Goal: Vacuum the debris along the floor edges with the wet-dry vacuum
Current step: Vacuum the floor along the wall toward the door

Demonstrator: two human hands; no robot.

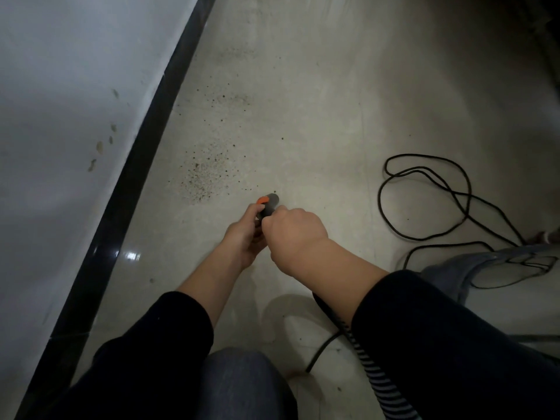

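Observation:
A grey vacuum nozzle (269, 203) with an orange part pokes out beyond my hands, its tip close to the pale floor. My right hand (292, 234) grips the nozzle from above. My left hand (244, 234) holds it from the left side, fingers curled on it. The ribbed striped hose (374, 369) runs back under my right sleeve. A patch of dark and pale debris (206, 174) lies on the floor just ahead and left of the nozzle tip. More specks (225, 100) are scattered farther along the black skirting (133, 177).
A white wall (66, 116) rises left of the skirting. A black power cord (430, 201) loops on the floor at the right, leading toward a grey object (491, 262) at the right edge. My knee (242, 386) is at the bottom.

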